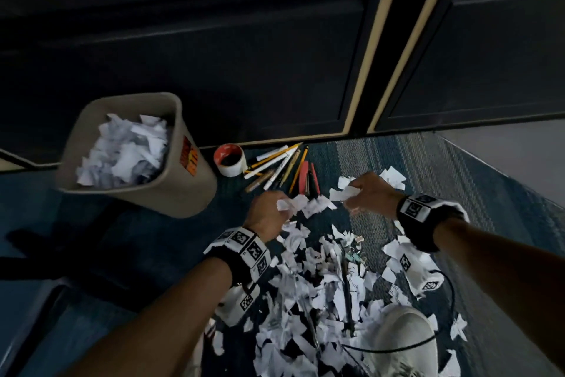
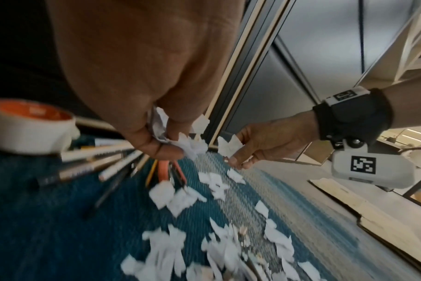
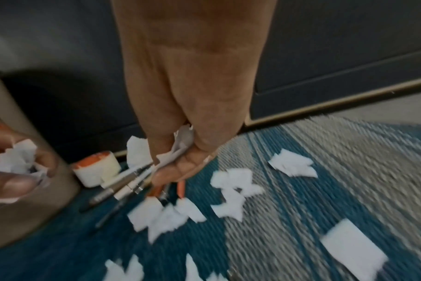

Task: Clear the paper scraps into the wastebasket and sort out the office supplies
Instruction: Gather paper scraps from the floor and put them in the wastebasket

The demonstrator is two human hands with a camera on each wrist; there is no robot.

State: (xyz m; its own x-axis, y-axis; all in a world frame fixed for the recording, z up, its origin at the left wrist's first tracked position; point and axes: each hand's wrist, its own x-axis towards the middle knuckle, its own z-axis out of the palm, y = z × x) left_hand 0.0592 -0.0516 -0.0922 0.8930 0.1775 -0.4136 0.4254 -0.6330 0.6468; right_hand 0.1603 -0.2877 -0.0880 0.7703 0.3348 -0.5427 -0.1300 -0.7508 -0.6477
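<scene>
White paper scraps (image 1: 308,282) litter the blue carpet in front of me. My left hand (image 1: 270,211) grips a crumpled bunch of scraps (image 2: 191,146) just above the floor. To its right, my right hand (image 1: 368,193) pinches more white scraps (image 3: 180,150). A beige wastebasket (image 1: 195,193), partly filled with torn paper (image 1: 122,153), stands to the left of both hands. Beyond the hands lie pens and pencils (image 1: 275,167), a red stapler (image 1: 307,176) and a roll of tape (image 1: 229,159) with an orange core.
Dark cabinet panels with a tan trim (image 1: 363,71) run along the back. A white shoe (image 1: 403,337) and a thin black cable (image 1: 397,346) sit among the scraps at the lower right. A grey striped band of carpet (image 1: 428,169) stretches to the right.
</scene>
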